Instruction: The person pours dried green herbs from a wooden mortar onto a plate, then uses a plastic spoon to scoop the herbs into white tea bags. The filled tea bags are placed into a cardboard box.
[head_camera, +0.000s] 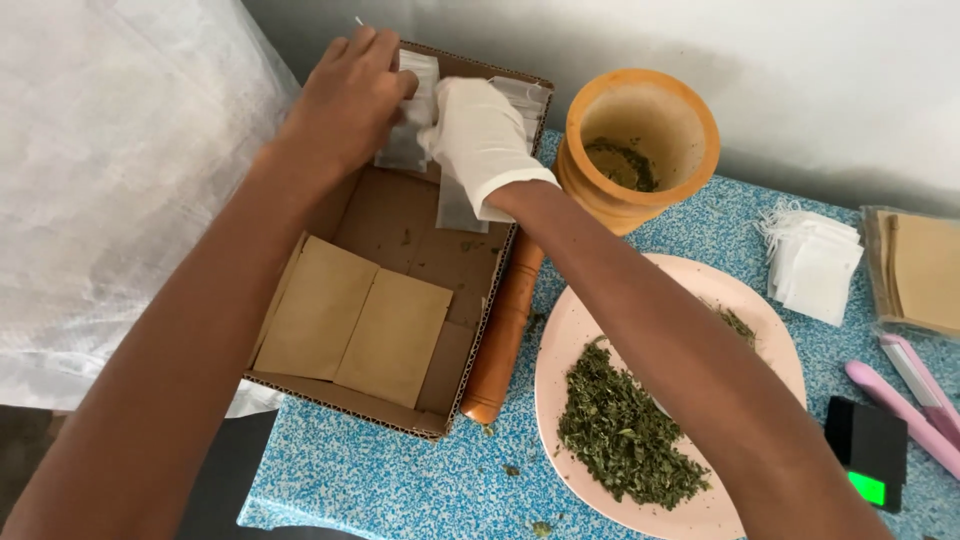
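Teabags (415, 120), the small white empty kind, sit bunched at the far end of the cardboard box (400, 215), and both my hands are on them. My left hand (345, 100) is bare and curls closed over one white bag at the box's far edge, fingers pinching it. My right hand (480, 140) wears a white glove and closes around another bag (458, 210) that hangs down from it over the box floor. Two flat brown paper pouches (355, 320) lie side by side in the near end of the box. Just right of the box a wooden pestle (505, 330) lies along the blue speckled table (400, 480), and beyond it stands a wooden mortar (640, 140) with some dried green herb inside. A pink plate (760, 330) under my right forearm holds a heap of crushed green leaves (625, 430). Further right are a stack of white bags with strings (815, 260), more brown pouches (920, 270), a pink heat sealer (915, 395) and a small black scale (868, 450)
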